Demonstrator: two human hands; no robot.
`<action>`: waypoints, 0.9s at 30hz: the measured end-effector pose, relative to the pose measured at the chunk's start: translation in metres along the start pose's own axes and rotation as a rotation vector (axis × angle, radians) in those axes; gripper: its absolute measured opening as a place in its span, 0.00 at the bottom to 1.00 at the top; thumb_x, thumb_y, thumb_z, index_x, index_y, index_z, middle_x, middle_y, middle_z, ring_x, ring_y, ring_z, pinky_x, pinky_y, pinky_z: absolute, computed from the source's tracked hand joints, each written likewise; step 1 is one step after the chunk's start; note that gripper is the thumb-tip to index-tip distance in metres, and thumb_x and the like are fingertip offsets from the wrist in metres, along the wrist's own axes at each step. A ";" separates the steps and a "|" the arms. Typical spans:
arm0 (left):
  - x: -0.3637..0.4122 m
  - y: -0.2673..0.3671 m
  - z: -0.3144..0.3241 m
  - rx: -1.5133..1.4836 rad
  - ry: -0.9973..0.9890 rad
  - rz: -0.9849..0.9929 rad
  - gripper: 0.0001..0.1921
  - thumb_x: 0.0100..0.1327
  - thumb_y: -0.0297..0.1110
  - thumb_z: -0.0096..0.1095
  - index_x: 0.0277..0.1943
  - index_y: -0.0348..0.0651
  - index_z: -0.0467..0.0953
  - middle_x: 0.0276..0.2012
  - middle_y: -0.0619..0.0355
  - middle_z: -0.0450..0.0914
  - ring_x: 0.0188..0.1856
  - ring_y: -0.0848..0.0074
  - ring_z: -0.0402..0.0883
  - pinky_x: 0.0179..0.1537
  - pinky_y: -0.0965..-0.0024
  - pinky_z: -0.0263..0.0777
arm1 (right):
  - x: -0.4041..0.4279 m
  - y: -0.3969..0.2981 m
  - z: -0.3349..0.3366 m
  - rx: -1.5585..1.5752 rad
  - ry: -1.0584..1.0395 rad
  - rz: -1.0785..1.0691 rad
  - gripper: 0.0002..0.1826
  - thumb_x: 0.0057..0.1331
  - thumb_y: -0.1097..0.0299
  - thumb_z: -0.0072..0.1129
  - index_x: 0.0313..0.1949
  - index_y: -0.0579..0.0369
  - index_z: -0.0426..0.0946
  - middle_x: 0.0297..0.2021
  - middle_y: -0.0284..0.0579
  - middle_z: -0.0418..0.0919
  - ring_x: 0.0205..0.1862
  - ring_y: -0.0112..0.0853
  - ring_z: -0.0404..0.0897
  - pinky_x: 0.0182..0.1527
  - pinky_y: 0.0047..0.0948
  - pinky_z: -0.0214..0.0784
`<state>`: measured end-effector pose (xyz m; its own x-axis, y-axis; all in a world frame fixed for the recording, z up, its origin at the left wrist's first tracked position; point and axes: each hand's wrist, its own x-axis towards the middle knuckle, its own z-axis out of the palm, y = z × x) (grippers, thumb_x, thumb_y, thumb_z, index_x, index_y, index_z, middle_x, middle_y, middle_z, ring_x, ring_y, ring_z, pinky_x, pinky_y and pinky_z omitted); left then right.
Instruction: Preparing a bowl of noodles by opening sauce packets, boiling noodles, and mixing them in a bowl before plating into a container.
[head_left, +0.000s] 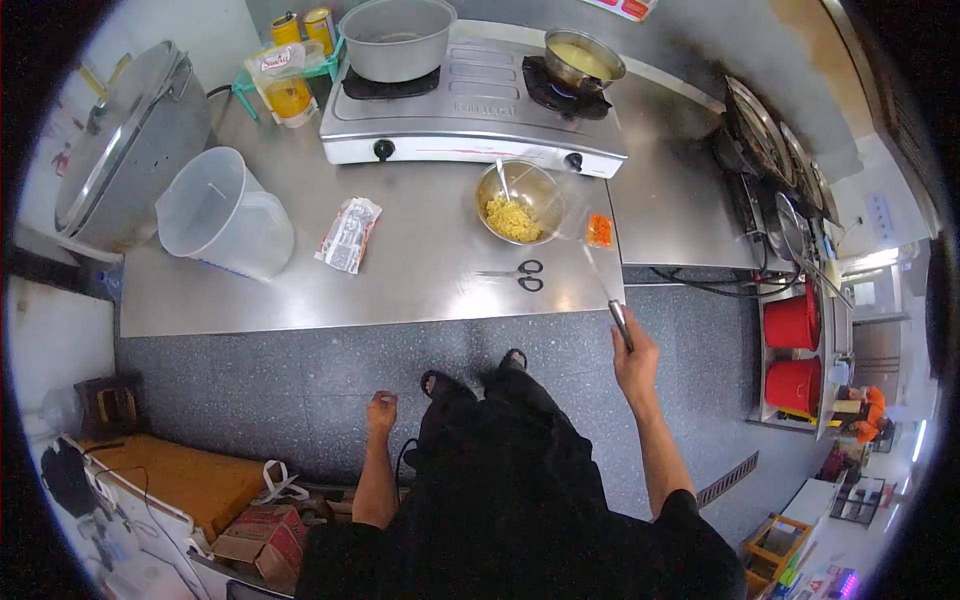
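My right hand (636, 364) is closed around the dark handle of a utensil (619, 324), whose thin shaft reaches up over the steel table; its far end is blurred. Away from the table, my left hand (382, 410) hangs over the floor with fingers curled, holding nothing that I can see. A steel bowl (551, 187) holds yellow, crumbly food (512, 218) and a spoon (502, 178). Beside the bowl is a small packet with orange contents (599, 230). Black-handled scissors (529, 275) lie below it, and a crumpled plastic packet (349, 234) lies farther left.
A two-burner gas stove (472, 112) carries a large pot (397, 37) and a small pan of yellow liquid (581, 58) over a flame. A plastic jug (225, 217), a lidded pot (142, 142) and a pouch (289, 94) stand left. A person in orange (871, 414) is far right.
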<state>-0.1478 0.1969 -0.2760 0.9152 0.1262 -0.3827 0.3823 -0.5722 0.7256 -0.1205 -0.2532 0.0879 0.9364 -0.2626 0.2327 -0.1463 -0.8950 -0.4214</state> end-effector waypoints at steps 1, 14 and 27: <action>-0.002 -0.005 0.003 -0.026 0.011 0.017 0.15 0.58 0.44 0.64 0.43 0.45 0.77 0.30 0.45 0.82 0.37 0.57 0.83 0.39 0.60 0.75 | 0.001 -0.008 -0.006 0.069 0.022 0.094 0.21 0.63 0.74 0.57 0.56 0.57 0.72 0.34 0.59 0.79 0.32 0.48 0.80 0.35 0.38 0.71; -0.025 -0.058 0.023 -0.028 -0.112 -0.244 0.16 0.56 0.48 0.64 0.39 0.45 0.79 0.32 0.42 0.82 0.39 0.52 0.82 0.42 0.57 0.74 | 0.005 -0.010 -0.004 0.098 -0.044 0.151 0.18 0.64 0.72 0.57 0.54 0.60 0.73 0.31 0.58 0.80 0.26 0.36 0.79 0.30 0.31 0.70; -0.006 -0.042 0.043 -0.113 -0.096 -0.163 0.17 0.56 0.46 0.65 0.41 0.41 0.78 0.30 0.42 0.82 0.36 0.53 0.82 0.40 0.59 0.74 | 0.117 -0.009 -0.051 0.738 0.119 0.290 0.15 0.70 0.57 0.51 0.33 0.56 0.74 0.16 0.26 0.63 0.17 0.15 0.58 0.18 0.18 0.47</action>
<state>-0.1746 0.1855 -0.3291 0.8258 0.1286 -0.5491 0.5411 -0.4551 0.7072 -0.0258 -0.2943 0.1641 0.8469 -0.5224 0.0991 -0.0913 -0.3264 -0.9408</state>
